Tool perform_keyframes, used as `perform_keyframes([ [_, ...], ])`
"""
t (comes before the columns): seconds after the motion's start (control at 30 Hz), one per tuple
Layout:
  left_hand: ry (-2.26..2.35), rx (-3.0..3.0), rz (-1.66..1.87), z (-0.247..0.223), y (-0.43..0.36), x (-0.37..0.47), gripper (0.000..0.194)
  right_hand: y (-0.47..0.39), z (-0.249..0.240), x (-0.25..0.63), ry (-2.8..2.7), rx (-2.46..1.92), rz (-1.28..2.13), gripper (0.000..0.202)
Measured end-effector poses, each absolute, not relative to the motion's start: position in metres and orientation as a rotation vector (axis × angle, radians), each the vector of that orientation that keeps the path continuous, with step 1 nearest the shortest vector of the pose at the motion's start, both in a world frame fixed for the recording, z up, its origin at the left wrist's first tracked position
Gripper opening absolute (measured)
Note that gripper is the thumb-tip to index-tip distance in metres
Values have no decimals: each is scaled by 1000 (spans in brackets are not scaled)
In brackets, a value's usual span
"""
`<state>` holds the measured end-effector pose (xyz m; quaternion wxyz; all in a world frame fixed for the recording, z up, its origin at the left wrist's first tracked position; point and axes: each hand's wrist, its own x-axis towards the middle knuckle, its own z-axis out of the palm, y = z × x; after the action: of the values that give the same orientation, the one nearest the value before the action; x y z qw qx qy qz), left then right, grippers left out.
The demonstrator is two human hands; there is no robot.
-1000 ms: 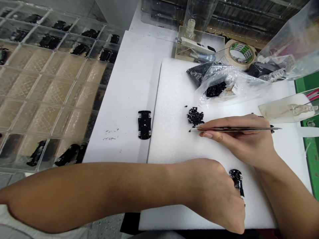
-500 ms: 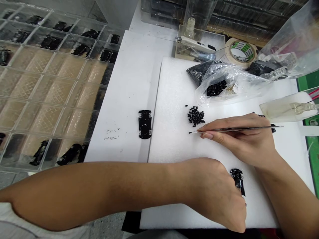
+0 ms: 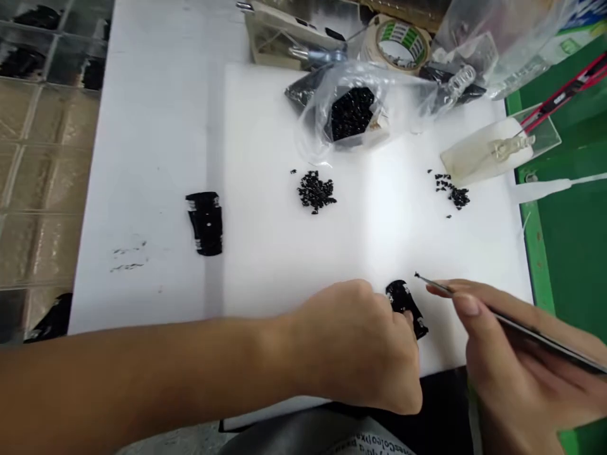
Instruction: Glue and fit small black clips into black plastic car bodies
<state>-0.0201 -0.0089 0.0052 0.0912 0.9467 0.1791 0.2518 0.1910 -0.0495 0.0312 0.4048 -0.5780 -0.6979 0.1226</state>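
Note:
My left hand (image 3: 360,347) is closed, its fingers mostly hidden behind the knuckles, holding a small black toy-car base (image 3: 401,297) low on the white foam sheet (image 3: 265,253). To its right, my right hand (image 3: 516,360) pinches slim metal tweezers (image 3: 441,288). A tiny black piece (image 3: 416,275) sits at the tweezer tips, a little above and right of the car base and apart from it. One pile of small black pieces (image 3: 315,191) lies mid-foam, and a smaller pile (image 3: 459,197) lies at the right. Another black car base (image 3: 207,224) rests left of the foam.
An open plastic bag of black pieces (image 3: 351,114) lies at the back, near a tape roll (image 3: 403,44). A whitish bottle (image 3: 488,151) lies at the right by a green surface (image 3: 578,253). Clear compartment trays (image 3: 52,151) stand at the left.
My right hand has brought the tweezers and tiny piece from beside the middle pile toward the car base, uncovering the right pile. My left hand stays on the base. The view has shifted right.

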Motion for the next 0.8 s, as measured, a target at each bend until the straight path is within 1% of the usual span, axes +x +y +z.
perform_keyframes([
  [0.07, 564, 2875, 772, 7, -18, -19, 11, -66, 23, 185, -1726, -1500, 239, 46],
  [0.1, 584, 2897, 739, 9, -22, -18, 10, -70, 20, 182, -1742, -1467, 240, 48],
  [0.17, 624, 2924, 663, 11, -29, -17, 20, -71, 16, 178, -1813, -1356, 285, 54],
  [0.23, 621, 2925, 630, 12, -33, -17, 26, -69, 18, 178, -1897, -1290, 334, 55],
  [0.3, 581, 2909, 631, 11, -33, -17, 23, -66, 22, 179, -1950, -1318, 384, 50],
  [0.37, 541, 2884, 647, 10, -32, -18, 17, -66, 27, 178, -1956, -1373, 405, 41],
  [0.43, 539, 2874, 655, 9, -31, -18, 15, -68, 33, 176, -1936, -1468, 458, 31],
  [0.5, 562, 2885, 657, 9, -30, -19, 15, -70, 37, 174, -1910, -1565, 528, 26],
  [0.6, 567, 2905, 657, 10, -29, -18, 17, -67, 42, 176, -1830, -1636, 497, 27],
  [0.7, 552, 2876, 670, 10, -29, -18, 9, -57, 42, 177, -1901, -1507, 506, 28],
  [0.8, 573, 2844, 713, 10, -29, -17, 12, -48, 36, 171, -1973, -1372, 534, 32],
])
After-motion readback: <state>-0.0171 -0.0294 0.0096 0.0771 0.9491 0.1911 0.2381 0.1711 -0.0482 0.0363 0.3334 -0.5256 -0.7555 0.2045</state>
